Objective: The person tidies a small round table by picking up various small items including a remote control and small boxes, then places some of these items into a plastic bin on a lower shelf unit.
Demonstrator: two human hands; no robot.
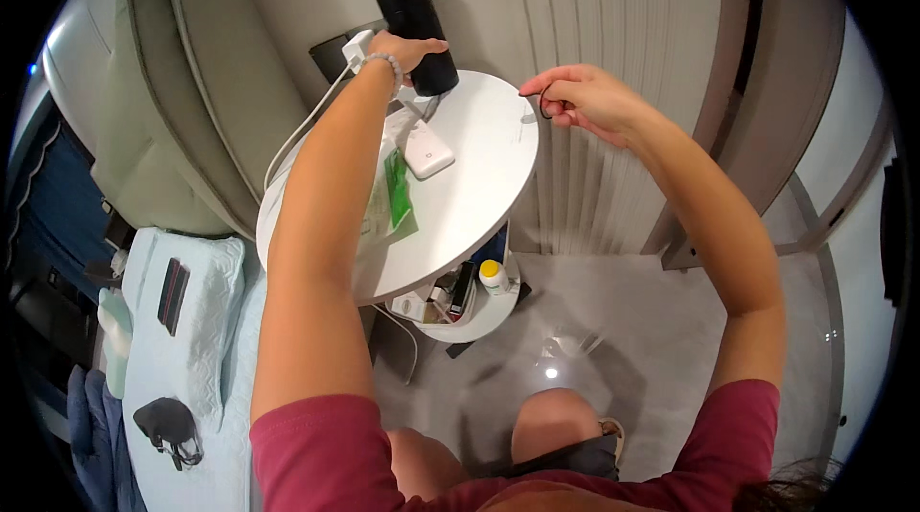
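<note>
My left hand (pixel 406 55) grips a tall black cylinder (pixel 419 23) at the back of a round white side table (pixel 481 174). Its thumb lies across the cylinder's side, and most of its fingers are hidden. Off the table's right edge, my right hand (pixel 582 101) pinches a thin black loop (pixel 543 106), perhaps a hair tie. Between the arms, a white power bank (pixel 425 150) lies flat on the tabletop. A green and clear plastic packet (pixel 397 190) rests beside it, partly covered by my left forearm.
A white charger plug (pixel 357 50) with a cable sits at the wall socket (pixel 330 59). The lower shelf (pixel 471 328) bears a bin of small items and a yellow-capped white bottle (pixel 494 277). At left, the bed (pixel 162 361) holds a black pouch (pixel 167 426). A ribbed curtain (pixel 596 188) hangs behind.
</note>
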